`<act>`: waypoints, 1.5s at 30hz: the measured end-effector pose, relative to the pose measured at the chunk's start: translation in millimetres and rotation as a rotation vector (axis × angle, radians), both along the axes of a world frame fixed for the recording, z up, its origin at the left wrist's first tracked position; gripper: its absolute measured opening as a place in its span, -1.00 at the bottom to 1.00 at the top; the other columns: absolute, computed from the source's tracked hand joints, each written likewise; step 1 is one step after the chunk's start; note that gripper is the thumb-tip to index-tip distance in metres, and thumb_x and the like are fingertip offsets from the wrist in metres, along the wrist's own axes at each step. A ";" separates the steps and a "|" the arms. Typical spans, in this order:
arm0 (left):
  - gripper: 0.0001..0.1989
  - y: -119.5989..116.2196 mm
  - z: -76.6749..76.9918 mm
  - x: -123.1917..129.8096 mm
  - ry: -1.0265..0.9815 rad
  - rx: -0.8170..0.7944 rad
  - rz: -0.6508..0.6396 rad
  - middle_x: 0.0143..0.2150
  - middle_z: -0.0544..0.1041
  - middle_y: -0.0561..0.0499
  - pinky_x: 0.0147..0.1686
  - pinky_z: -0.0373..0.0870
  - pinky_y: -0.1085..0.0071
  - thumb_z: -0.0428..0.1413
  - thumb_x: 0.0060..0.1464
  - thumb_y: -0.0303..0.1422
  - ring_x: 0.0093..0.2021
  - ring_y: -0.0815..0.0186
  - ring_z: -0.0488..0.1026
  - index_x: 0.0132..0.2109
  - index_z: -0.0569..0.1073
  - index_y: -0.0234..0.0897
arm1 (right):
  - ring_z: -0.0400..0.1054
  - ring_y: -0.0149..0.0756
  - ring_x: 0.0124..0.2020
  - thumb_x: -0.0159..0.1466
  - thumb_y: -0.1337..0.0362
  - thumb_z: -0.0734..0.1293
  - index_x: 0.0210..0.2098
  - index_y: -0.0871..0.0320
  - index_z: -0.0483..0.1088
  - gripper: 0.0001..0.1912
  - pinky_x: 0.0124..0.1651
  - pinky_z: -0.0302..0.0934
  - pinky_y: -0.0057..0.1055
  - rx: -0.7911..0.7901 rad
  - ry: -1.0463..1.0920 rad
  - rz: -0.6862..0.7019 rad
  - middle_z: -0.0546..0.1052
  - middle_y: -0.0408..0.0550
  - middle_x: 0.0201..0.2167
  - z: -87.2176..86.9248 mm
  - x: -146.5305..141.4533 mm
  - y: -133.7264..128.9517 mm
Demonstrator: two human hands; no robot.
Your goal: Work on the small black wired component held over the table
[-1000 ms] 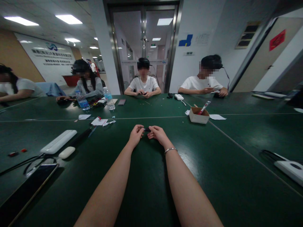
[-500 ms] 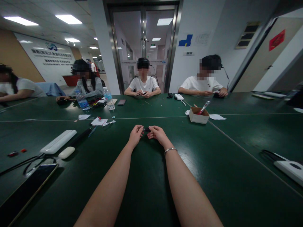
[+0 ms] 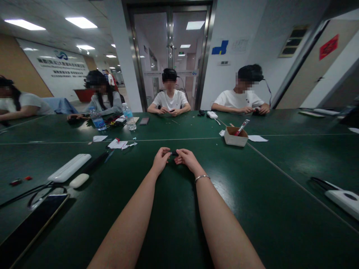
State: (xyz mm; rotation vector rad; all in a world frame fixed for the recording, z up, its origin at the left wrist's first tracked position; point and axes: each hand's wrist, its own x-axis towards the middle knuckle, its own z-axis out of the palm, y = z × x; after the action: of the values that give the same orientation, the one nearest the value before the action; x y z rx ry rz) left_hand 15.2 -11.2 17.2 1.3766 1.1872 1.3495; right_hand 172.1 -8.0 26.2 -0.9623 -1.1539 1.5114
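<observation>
A small dark object [image 3: 174, 153] is held between my two hands, just above the green table [image 3: 174, 209]. My left hand [image 3: 162, 160] pinches its left end, where a lighter, metallic-looking bit shows. The fingers of my right hand [image 3: 186, 158] are closed on its dark right end. What exactly the object is cannot be made out at this size. A bracelet [image 3: 202, 178] circles my right wrist.
Right of centre is a small open box [image 3: 235, 139] with a tool inside. Bottles [image 3: 129, 117] and paper scraps [image 3: 117, 144] lie further left. A phone [image 3: 32, 224], a white power bank [image 3: 69, 168] and a white case [image 3: 79, 181] are at left. Several people sit opposite.
</observation>
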 end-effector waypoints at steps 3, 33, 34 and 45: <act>-0.77 0.9 -1.1 0.6 -0.004 -0.003 0.010 -0.31 0.44 0.01 -0.59 0.26 0.57 0.10 0.02 -0.25 -0.42 0.41 0.38 -0.18 0.39 -0.26 | 0.41 -0.39 -0.64 0.20 0.20 0.37 -0.34 0.23 0.36 -0.80 -0.52 0.35 -0.49 0.001 0.006 0.003 0.50 -0.06 -0.63 -0.6 -0.4 0.5; -0.71 0.7 0.1 -4.3 0.007 0.075 -0.016 -0.31 0.49 -0.02 -0.39 0.32 0.47 0.18 -0.02 -0.24 -0.34 0.36 0.42 -0.17 0.43 -0.32 | 0.42 -0.39 -0.62 0.20 0.23 0.37 -0.31 0.22 0.36 -0.82 -0.52 0.36 -0.50 -0.003 0.009 0.025 0.52 -0.07 -0.62 0.2 0.5 -0.2; -0.70 0.3 0.4 -3.9 0.003 0.067 -0.019 -0.35 0.47 0.00 -0.44 0.29 0.49 0.17 -0.01 -0.22 -0.38 0.37 0.41 -0.18 0.43 -0.32 | 0.43 -0.39 -0.62 0.20 0.24 0.37 -0.30 0.23 0.36 -0.83 -0.51 0.36 -0.50 -0.001 0.003 0.034 0.52 -0.07 -0.62 0.5 0.7 -0.5; -0.70 1.1 -0.8 -4.6 0.017 0.031 -0.004 -0.58 0.32 0.14 -0.57 0.14 0.53 0.10 0.03 -0.15 -0.58 0.46 0.26 -0.21 0.41 -0.31 | 0.49 -0.41 -0.41 -0.02 0.45 0.48 -0.19 0.19 0.41 -0.62 -0.36 0.39 -0.55 0.091 0.003 0.139 0.54 -0.15 -0.49 1.1 4.5 -3.1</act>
State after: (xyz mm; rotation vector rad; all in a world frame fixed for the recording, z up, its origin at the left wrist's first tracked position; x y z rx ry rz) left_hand 10.5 -10.1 16.4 1.4143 1.1791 1.3610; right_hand 176.6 -11.1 27.3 -0.8326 -1.2986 1.5544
